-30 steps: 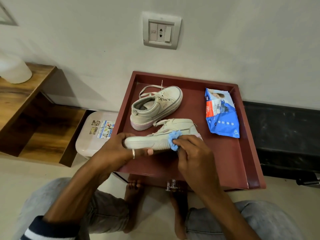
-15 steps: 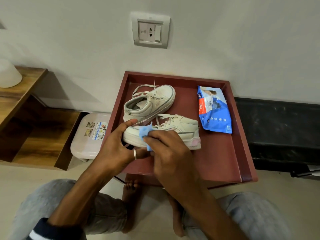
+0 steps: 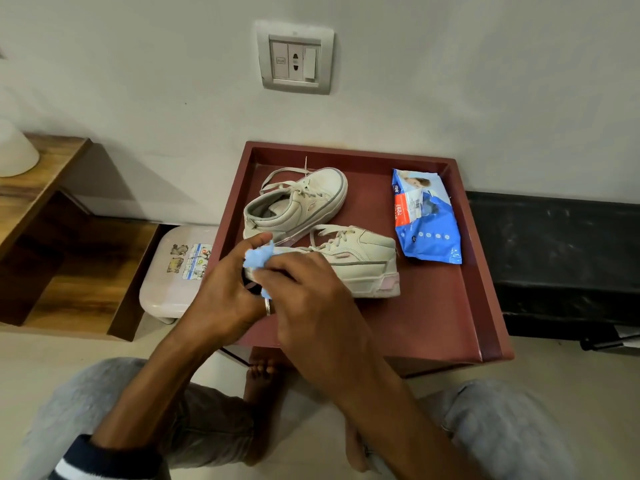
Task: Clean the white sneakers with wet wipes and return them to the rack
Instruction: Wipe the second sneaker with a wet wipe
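Note:
Two white sneakers lie on a dark red tray table (image 3: 446, 323). The near sneaker (image 3: 360, 261) stands with its heel to the right; its toe is hidden behind my hands. My left hand (image 3: 228, 292) grips that toe end. My right hand (image 3: 311, 296) pinches a crumpled blue wet wipe (image 3: 258, 256) against the toe. The far sneaker (image 3: 298, 202) sits behind, laces loose, toe pointing to the back right. A blue pack of wet wipes (image 3: 426, 216) lies at the tray's right side.
A wooden rack (image 3: 52, 244) with a white object on top stands at the left. A white plastic stool (image 3: 173, 268) sits between rack and tray. A black box (image 3: 561, 258) is on the right. A wall socket (image 3: 294, 57) is above. My knees and bare feet are below.
My right hand slid the blue wipe leftward along the near sneaker, from its middle to the toe. The sneaker now stands upright with its pink heel visible. My view shifted slightly.

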`<control>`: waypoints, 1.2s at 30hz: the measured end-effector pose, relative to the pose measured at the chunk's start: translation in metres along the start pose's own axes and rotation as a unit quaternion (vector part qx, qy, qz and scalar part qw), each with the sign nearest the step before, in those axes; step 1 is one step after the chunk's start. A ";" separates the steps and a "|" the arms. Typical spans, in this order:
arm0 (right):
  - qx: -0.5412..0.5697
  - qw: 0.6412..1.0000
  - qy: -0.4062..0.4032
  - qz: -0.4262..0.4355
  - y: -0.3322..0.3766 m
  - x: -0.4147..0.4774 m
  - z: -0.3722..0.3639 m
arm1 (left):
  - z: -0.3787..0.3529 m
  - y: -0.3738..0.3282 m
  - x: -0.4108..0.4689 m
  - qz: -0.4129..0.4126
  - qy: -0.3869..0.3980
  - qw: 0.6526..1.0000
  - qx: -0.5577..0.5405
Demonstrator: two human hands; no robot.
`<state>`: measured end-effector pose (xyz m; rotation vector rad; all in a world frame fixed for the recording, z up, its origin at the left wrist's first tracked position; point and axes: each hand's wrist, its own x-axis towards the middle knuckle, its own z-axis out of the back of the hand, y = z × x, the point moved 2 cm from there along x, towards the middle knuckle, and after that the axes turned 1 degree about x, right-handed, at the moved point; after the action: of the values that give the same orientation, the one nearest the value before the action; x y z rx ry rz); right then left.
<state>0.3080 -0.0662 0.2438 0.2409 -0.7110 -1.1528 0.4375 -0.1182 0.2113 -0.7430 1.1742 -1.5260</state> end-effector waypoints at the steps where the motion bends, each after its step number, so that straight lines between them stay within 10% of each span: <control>1: -0.007 1.000 0.014 0.009 0.001 0.000 -0.001 | 0.000 0.001 0.000 -0.001 0.002 1.000 0.006; 9: -0.008 0.992 -0.071 -0.107 -0.056 -0.023 0.029 | 0.001 0.000 0.003 0.023 0.000 0.999 -0.025; 16: -0.029 0.999 -0.012 0.011 -0.010 -0.003 -0.001 | 0.001 0.004 0.002 0.009 0.005 1.000 -0.009; 23: -0.026 0.994 -0.060 -0.092 -0.070 -0.025 0.031 | 0.003 0.003 0.004 0.026 0.003 0.999 -0.025; 36: -0.027 0.997 -0.061 -0.024 -0.050 -0.025 0.013 | 0.013 0.014 0.006 0.042 0.060 0.997 -0.002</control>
<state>0.2565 -0.0617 0.2175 0.1435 -0.7846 -1.2383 0.4526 -0.1282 0.2019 -0.6044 1.2805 -1.5159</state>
